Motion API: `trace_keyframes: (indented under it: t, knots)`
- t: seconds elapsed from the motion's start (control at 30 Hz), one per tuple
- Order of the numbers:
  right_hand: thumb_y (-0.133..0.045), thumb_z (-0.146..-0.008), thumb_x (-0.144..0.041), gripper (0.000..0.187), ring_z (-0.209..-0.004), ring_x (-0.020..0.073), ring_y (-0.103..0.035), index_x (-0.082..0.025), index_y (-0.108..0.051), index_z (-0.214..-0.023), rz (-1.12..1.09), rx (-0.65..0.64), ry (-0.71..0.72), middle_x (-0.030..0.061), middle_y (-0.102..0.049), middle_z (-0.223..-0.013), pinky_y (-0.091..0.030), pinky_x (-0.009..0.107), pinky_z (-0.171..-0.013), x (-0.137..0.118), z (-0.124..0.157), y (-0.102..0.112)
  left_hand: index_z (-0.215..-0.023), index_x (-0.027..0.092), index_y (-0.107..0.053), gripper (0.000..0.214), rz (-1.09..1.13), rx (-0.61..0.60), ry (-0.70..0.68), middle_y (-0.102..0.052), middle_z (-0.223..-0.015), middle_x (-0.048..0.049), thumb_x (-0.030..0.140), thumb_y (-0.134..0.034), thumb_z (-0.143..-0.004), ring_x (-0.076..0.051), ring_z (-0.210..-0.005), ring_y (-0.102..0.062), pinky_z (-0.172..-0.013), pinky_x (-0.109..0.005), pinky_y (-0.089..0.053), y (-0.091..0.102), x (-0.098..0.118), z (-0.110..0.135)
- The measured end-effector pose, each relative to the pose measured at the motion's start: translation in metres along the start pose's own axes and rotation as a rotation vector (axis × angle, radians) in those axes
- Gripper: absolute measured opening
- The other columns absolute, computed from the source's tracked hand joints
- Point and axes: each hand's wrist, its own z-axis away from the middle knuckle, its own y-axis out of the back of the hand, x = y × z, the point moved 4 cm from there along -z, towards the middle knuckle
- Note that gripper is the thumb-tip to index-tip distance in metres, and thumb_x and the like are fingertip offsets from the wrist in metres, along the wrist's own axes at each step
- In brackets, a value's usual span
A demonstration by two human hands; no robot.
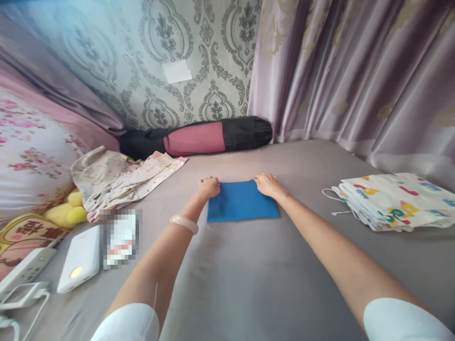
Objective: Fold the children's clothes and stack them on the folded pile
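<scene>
A flat blue folded cloth [242, 202], roughly rectangular, lies on the grey bed sheet [227, 279] in front of me. My left hand [210, 186] is closed at its far left corner, with the fingers curled in. At the far right corner, my right hand [267, 183] pinches the edge between thumb and fingers. The cloth's near edge rests on the sheet, and a shallow crease shows on its left part. A pale bangle [184, 224] circles my left wrist.
To the right lies a folded patterned fabric [401, 199] with white cords. A pink and black rolled bag [195, 138] sits against the wall. On the left are crumpled clothes [106, 177], a white power bank [80, 258], a power strip [26, 270] and a yellow plush toy [66, 213].
</scene>
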Motion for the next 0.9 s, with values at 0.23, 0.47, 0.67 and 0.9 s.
trace_keyframes:
  t: [0.23,0.47,0.67,0.9]
  knots:
    - [-0.047,-0.090,-0.022,0.035,-0.124,0.0274,-0.051,-0.021,-0.066,-0.119,-0.034,-0.153,-0.027,0.0127,-0.059,-0.132,-0.039,0.040,-0.099,0.012,-0.018,0.004,-0.100,0.021,-0.068,0.027,0.133,-0.080,-0.076,-0.071,-0.095,-0.0049,0.031,-0.057,-0.078,-0.022,-0.095,-0.064,-0.081,-0.029,-0.049,0.006,-0.016,-0.019]
    - [-0.057,-0.074,-0.020,0.029,-0.108,0.0276,-0.061,-0.022,-0.070,-0.100,-0.100,-0.182,-0.043,0.0101,-0.066,-0.118,-0.047,0.036,-0.086,0.010,-0.025,0.007,-0.081,0.019,-0.064,0.014,0.305,-0.080,-0.110,-0.058,-0.061,0.0019,0.024,-0.062,-0.067,-0.016,-0.064,-0.057,-0.056,-0.024,-0.042,0.004,-0.018,-0.023]
    - [-0.058,-0.073,-0.020,0.036,-0.090,0.0199,-0.066,-0.021,-0.066,-0.108,-0.171,-0.213,0.014,0.0055,-0.071,-0.104,-0.048,0.026,-0.069,0.020,-0.024,0.012,-0.081,0.018,-0.059,0.016,0.432,-0.078,-0.102,-0.057,-0.063,0.0034,0.017,-0.061,-0.066,-0.013,-0.062,-0.056,-0.056,-0.022,-0.042,0.014,-0.021,-0.016]
    - [-0.058,-0.079,-0.015,0.037,-0.090,0.0167,-0.066,-0.020,-0.069,-0.114,-0.238,-0.240,0.183,0.0035,-0.072,-0.111,-0.049,0.022,-0.076,0.019,-0.010,0.045,-0.084,0.016,-0.069,0.020,0.545,-0.127,-0.153,-0.070,-0.079,-0.0024,0.020,-0.064,-0.065,-0.018,-0.079,-0.064,-0.071,-0.025,-0.048,0.049,-0.016,0.007]
